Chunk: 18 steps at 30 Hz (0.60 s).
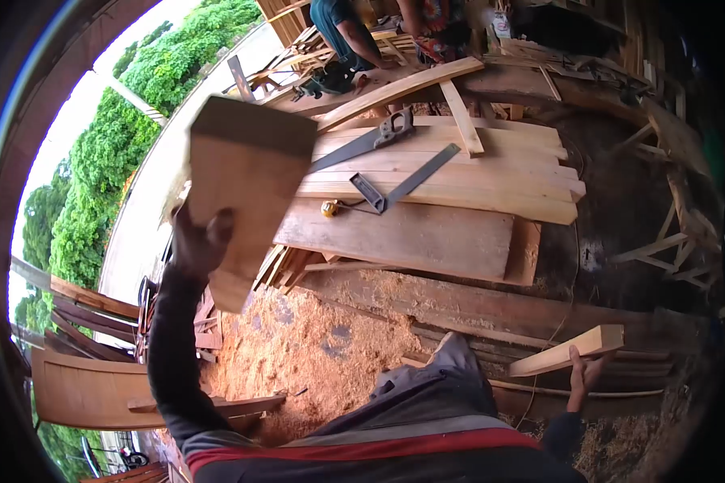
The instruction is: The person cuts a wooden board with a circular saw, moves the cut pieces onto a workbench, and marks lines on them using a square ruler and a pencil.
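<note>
My left hand [200, 241] is closed around the edge of a wide wooden board [254, 177], its thumb pressed on the broad face. The board is held up at the left, its darker end towards the top. Low on the right, my right hand [586, 374] grips a short squared piece of timber [568, 352], held roughly level. Between and beyond my hands, a handsaw [362, 147], a try square [419, 179] and a yellow tape measure [329, 208] rest on a row of pale planks [475, 181].
Sawdust [298, 346] covers the ground before me. A long plank [403, 90] and a short batten [461, 117] lie across the far side of the stack. Two people stand at the back near a heavy beam [507, 80]. Wooden frames [669, 233] stand at right.
</note>
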Tool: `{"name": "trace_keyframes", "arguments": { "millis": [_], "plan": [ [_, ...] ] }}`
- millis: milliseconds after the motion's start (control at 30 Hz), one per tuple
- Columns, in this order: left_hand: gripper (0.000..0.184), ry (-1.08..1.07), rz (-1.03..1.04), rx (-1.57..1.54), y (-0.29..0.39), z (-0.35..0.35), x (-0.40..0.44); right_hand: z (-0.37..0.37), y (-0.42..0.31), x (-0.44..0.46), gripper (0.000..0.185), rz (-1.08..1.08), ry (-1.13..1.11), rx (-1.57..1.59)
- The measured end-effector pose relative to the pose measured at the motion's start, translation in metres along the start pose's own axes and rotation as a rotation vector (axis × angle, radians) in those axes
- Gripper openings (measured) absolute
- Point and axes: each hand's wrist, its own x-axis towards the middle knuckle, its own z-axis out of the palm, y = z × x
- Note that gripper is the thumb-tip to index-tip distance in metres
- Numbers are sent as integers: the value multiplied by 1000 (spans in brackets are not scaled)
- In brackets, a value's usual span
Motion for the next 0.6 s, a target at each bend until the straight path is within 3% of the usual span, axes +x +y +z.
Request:
{"name": "trace_keyframes", "arguments": {
  "millis": [33, 67, 100, 133, 167, 200, 267, 300, 333, 400, 433, 467, 567, 600],
  "plan": [
    [46, -112, -16, 45, 0, 5, 25, 10, -15, -1, 107, 49, 15, -4],
    [45, -144, 189, 159, 0, 22, 53, 17, -27, -2, 108, 97, 31, -13],
    [42, -255, -36, -130, 19, 45, 68, 23, -33, -6, 108, 96, 33, -29],
    [52, -400, 64, 45, 16, 66, 87, 32, -34, -10, 106, 65, 69, 1],
    [60, -488, 24, 103, -13, 100, 96, 40, -37, -13, 105, 33, 107, 30],
    [71, -542, 138, 100, -12, 127, 101, 45, -50, -21, 105, 34, 115, 13],
    [71, -717, 270, 321, -19, 176, 108, 57, -75, -44, 91, 233, 229, 67],
    [74, -647, 370, 334, -35, 201, 103, 55, -75, -55, 88, 213, 266, -114],
    [77, -581, 478, 338, -57, 233, 97, 48, -28, -74, 87, 142, 357, 70],
    [79, -505, 554, 289, -89, 271, 89, 61, -91, -106, 87, 168, 554, -27],
    [80, -411, 566, 263, -107, 285, 89, 57, -107, -125, 88, 320, 596, -75],
    [83, -594, 528, 201, -117, 288, 98, 54, -110, -146, 90, 279, 677, -132],
    [89, -659, 539, 198, -143, 325, 82, 55, -135, -209, 93, 282, 880, -274],
    [93, -644, 558, 157, -150, 333, 76, 63, -154, -228, 94, 162, 909, -273]
  ]
}}
